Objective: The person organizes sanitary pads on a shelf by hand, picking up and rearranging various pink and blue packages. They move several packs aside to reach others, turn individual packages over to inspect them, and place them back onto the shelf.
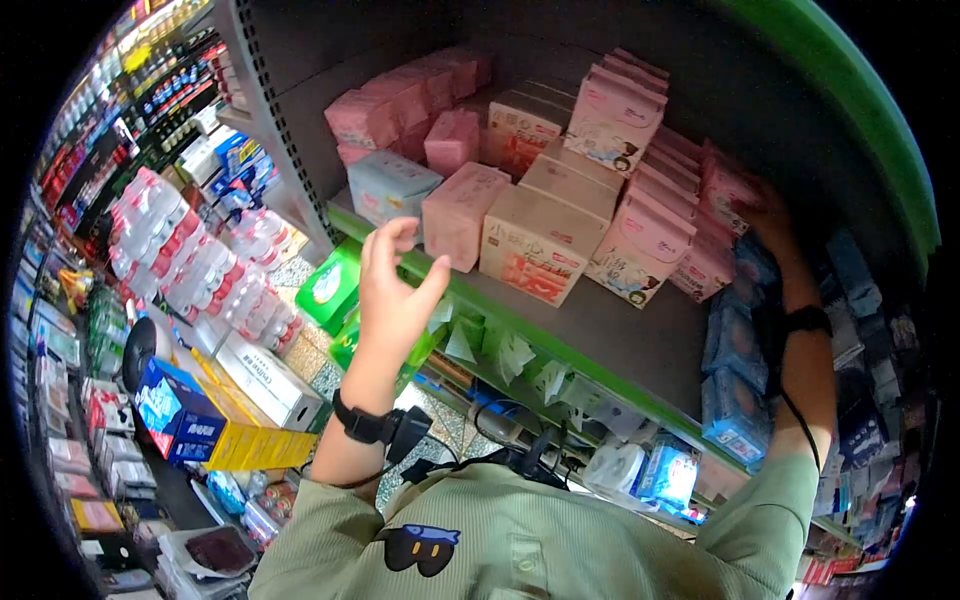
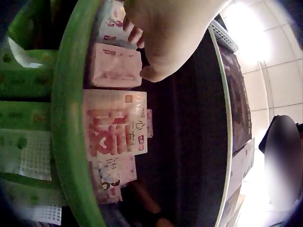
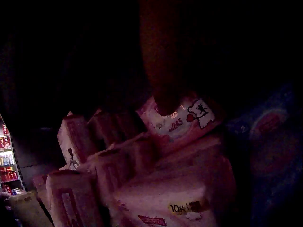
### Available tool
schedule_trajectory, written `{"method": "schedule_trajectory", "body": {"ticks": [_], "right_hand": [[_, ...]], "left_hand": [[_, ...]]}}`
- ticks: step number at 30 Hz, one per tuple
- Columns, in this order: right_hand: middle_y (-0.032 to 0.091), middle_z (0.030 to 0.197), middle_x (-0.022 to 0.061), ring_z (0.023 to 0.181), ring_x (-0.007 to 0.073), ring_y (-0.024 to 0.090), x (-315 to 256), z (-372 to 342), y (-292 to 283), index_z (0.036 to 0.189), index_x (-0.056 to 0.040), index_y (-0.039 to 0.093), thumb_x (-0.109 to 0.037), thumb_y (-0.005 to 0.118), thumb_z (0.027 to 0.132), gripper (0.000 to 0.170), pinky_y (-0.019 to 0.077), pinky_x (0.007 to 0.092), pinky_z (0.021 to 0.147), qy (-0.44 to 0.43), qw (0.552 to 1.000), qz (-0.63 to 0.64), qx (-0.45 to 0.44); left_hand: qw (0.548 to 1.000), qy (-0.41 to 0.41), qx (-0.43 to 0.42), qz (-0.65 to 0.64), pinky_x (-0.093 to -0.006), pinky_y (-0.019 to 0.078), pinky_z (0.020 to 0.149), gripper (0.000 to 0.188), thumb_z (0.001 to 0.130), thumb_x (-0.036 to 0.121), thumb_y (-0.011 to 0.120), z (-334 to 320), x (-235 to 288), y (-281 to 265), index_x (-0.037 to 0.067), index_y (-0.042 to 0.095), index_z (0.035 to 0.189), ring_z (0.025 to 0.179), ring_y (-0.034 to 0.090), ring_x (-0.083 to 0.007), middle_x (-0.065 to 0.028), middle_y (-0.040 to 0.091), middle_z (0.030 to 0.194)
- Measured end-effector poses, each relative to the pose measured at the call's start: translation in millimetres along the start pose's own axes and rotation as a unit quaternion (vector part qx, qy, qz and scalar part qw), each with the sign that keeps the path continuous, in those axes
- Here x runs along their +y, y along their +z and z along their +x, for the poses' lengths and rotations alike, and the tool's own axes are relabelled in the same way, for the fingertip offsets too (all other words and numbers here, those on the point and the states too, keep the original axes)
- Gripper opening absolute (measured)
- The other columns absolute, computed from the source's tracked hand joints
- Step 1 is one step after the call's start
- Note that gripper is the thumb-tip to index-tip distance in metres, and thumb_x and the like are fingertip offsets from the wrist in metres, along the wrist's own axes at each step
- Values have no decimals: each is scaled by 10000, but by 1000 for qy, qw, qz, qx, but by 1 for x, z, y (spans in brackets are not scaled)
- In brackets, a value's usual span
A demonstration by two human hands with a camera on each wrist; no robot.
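My right hand (image 1: 768, 215) reaches deep to the right side of the shelf and grips a pink pack of sanitary pads (image 1: 728, 188). In the right wrist view a dark finger lies over the front of this pack (image 3: 182, 118), which sits tilted on top of other pink packs (image 3: 161, 196). My left hand (image 1: 388, 290) is raised at the shelf's front edge, thumb and fingers spread, holding nothing. Close by it are a pale blue pack (image 1: 392, 188) and a pink pack (image 1: 465, 212). The left wrist view shows the hand (image 2: 173, 35) beside these packs.
Beige cartons (image 1: 535, 240) and upright pink boxes (image 1: 640, 245) stand mid-shelf. Blue packs (image 1: 735, 345) line the right side. A green lip (image 1: 640, 385) edges the shelf, with green packs (image 1: 330, 290) below. Bottled water (image 1: 190, 250) is stacked at left.
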State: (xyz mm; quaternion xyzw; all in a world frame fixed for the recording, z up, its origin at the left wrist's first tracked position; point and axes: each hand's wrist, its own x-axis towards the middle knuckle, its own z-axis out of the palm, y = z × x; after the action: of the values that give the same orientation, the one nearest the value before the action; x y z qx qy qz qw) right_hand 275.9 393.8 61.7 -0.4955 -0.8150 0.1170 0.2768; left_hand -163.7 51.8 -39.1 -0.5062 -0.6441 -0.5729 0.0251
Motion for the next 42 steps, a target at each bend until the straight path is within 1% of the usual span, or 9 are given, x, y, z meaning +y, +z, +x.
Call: {"method": "schedule_trajectory", "body": {"ticks": [5,12,20,24,29,32,37,41,42], "right_hand": [[521,1317,157,1214,295,499,-35,-24,-7,1372,-70,434,-241,729,811,657,410,379,1016,-42,989,-123,68],[470,1363,187,1233,382,462,-81,-69,-19,1372,-90,412,-295,689,836,637,379,456,1031,-128,964,-184,141],[443,1387,153,1290,322,411,-112,-101,-22,1346,-103,466,-124,656,841,540,336,440,1069,-237,933,-237,133],[463,1364,153,1267,326,430,-145,-118,-11,1317,-105,501,-97,663,815,527,350,436,1054,-303,919,-221,123],[471,1356,160,1214,364,453,-245,-161,35,1248,-117,563,-41,677,716,549,393,445,995,-437,869,-232,-26],[420,1424,92,1297,316,386,-258,-177,82,1213,-148,583,-82,696,712,517,289,510,1070,-457,868,-119,-157],[466,1364,75,1317,305,365,-264,-168,98,1173,-127,567,-192,721,719,484,220,578,1093,-466,830,-283,-115],[531,1263,102,1266,299,426,-271,-170,90,1173,-81,580,-231,722,744,476,233,553,1100,-468,846,-238,-99],[543,1243,114,1233,303,457,-269,-174,90,1198,-68,566,-234,708,771,480,270,521,1085,-417,892,-129,-118]], "left_hand": [[989,49,8,140,-457,430,878,684,664,249,755,2,-7,21,-8,451,1220,1015,521,-408,-215,538,1097],[987,69,50,136,-453,439,869,786,655,247,761,8,-4,44,42,405,1325,1021,528,-406,-227,552,1114],[984,69,85,139,-458,441,868,723,641,190,706,9,-7,29,84,433,1303,958,527,-388,-201,523,1077],[996,43,82,10,-356,452,895,664,697,103,646,5,-3,-4,63,419,1319,1048,545,-252,-128,525,1143],[976,-71,48,-201,-326,435,917,689,711,38,587,-1,1,-27,16,350,1358,1062,530,-221,-140,522,1116],[972,-61,51,-221,-333,418,951,718,700,8,581,-6,6,-33,20,327,1370,1085,525,-230,-155,500,1159],[974,173,122,-76,-372,434,901,858,591,65,688,-18,2,-36,81,322,1367,1067,513,-250,-128,523,1117],[927,348,140,6,-420,401,851,871,491,145,779,-24,12,-39,117,386,1269,981,520,-290,-132,567,1132],[913,381,142,22,-423,396,841,851,478,162,794,-25,26,-39,122,413,1238,967,519,-288,-129,577,1132]]}}
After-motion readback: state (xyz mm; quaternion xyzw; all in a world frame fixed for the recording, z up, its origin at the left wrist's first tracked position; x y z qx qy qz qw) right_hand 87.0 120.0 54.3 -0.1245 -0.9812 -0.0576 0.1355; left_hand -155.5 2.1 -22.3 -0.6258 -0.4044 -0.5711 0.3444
